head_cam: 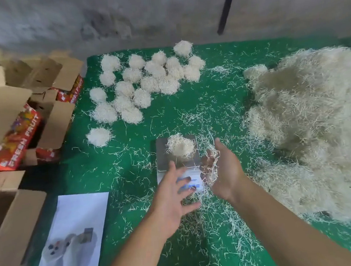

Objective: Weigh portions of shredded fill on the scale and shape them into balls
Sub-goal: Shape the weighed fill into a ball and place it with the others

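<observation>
A person's two bare forearms reach forward over a green mat [190,114] littered with loose pale strands. Between the hands sits a small scale [163,153] with a shiny metal platform. A fluffy portion of shredded fill [180,146] rests on that platform, toward its far right side.

The left hand [172,199] hovers with fingers straight and spread, palm down, over the near end of the scale, covering part of its display; it holds nothing. The right hand [224,171] is just right of the scale, palm turned inward, fingers loosely curled around a thin wisp of strands [212,167] that dangles from them.

To the right, a large heap of shredded fill [310,133] covers much of the mat. At the far left of the mat lies a cluster of finished balls [144,82], many touching one another, with one ball [98,136] lying apart, nearer the scale.

Off the mat's left edge stand open cardboard boxes [10,117] with red printed sides reading "FRESH FRUIT". In front of them, near the left forearm, lies a printed sheet of paper [73,239]. A gray wall [117,17] runs behind, with a dark rod [226,7] leaning against it.
</observation>
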A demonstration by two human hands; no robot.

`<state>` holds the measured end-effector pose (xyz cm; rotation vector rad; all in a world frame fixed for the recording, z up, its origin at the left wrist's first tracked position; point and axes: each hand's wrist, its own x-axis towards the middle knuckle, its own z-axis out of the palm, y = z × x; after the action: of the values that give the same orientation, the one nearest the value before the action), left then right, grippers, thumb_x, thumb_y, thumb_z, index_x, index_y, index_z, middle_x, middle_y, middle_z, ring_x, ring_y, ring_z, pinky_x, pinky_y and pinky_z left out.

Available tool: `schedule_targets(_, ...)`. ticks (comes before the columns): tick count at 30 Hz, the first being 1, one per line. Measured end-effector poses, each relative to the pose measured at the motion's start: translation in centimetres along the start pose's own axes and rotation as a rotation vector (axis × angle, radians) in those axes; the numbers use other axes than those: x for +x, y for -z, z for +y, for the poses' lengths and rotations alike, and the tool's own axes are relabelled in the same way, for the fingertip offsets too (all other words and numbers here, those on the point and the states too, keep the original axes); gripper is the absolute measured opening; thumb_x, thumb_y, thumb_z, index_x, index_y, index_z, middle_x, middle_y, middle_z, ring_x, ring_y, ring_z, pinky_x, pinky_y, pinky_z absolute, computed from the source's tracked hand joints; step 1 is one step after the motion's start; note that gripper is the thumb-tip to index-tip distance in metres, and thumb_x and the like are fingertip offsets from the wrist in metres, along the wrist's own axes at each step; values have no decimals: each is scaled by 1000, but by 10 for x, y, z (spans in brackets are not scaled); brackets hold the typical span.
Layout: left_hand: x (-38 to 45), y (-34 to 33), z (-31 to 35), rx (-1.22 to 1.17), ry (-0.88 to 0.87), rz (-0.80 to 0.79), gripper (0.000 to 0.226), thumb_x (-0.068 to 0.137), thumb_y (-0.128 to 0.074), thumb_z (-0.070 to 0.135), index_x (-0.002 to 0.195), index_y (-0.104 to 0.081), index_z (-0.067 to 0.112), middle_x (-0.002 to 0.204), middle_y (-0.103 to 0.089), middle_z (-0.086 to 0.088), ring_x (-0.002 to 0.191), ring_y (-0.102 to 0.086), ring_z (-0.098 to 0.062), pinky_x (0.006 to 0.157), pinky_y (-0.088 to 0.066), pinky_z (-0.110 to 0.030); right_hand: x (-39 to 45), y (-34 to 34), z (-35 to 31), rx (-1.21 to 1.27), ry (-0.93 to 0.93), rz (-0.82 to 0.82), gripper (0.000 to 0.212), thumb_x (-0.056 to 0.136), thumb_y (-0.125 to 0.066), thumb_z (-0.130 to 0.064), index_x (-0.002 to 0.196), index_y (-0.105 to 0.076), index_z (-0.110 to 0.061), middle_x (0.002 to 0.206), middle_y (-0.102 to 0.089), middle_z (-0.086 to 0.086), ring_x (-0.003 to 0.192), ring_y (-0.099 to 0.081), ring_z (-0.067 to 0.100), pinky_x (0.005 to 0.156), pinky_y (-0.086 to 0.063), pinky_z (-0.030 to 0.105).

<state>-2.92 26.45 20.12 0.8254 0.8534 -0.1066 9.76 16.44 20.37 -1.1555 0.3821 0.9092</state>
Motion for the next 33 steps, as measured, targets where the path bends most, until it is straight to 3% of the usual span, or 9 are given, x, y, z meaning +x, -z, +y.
schedule_targets(2,16,10,1,-337,276,-232,76,98,-43,75,141,-61,14,142,-61,-22,123,-65,-42,95,-54,-66,7,-13,10,-210,5,42,62,101,-52,-56,149,-51,-17,149,-56,18,139,-52,36,117,-35,69)
schedule_targets(4,26,14,9,-419,316,-350,79,101,-40,72,143,-61,9,146,-58,-26,130,-60,-46,106,-46,-68,15,-23,22,-578,173,68,28,106,-49,-39,118,-62,-18,92,-68,12,78,-67,20,76,-62,52)
schedule_targets(6,35,12,20,-336,273,-306,72,105,-38,65,145,-59,9,147,-57,-24,135,-58,-38,113,-43,-63,21,-25,35,-955,415,3,13,109,-49,-26,121,-54,-27,83,-65,2,52,-60,10,44,-50,30)
schedule_targets(10,62,14,46,-90,144,-150,44,111,-46,36,141,-59,7,138,-64,-26,129,-63,-35,114,-44,-58,45,-23,40,-1433,662,-45,23,98,-62,-19,115,-50,-27,102,-51,-10,85,-61,15,70,-49,23)
schedule_targets(16,105,22,77,306,-143,177,36,100,-67,12,133,-59,22,125,-65,2,102,-63,-11,81,-47,-30,86,-19,12,-1320,663,-29,43,89,-79,-43,125,-59,-31,119,-52,-14,99,-58,4,92,-47,13)
schedule_targets(20,142,25,92,762,-490,287,28,100,-68,16,119,-66,37,114,-62,28,104,-55,16,91,-46,-21,120,-16,-10,-1170,650,-25,20,88,-79,-44,90,-63,-31,106,-64,-15,90,-60,-2,79,-51,14)
schedule_targets(25,191,33,95,1039,-663,222,26,92,-77,15,107,-75,36,109,-68,25,96,-64,4,77,-50,-18,161,-8,-20,-1035,557,22,16,93,-81,-30,82,-70,-25,89,-72,-5,73,-70,9,66,-56,22)
schedule_targets(29,225,37,89,1151,-667,199,27,85,-83,11,108,-78,25,113,-55,6,97,-53,3,80,-38,-8,185,0,-14,-1080,461,75,28,90,-84,-35,107,-68,-20,105,-67,-6,88,-69,12,80,-62,31)
schedule_targets(33,243,45,79,1245,-507,287,63,86,-82,26,142,-57,37,145,-34,10,125,-49,-8,98,-47,-24,197,0,-7,-1128,326,65,69,84,-87,-47,140,-53,-26,126,-58,-14,111,-61,7,104,-53,32)
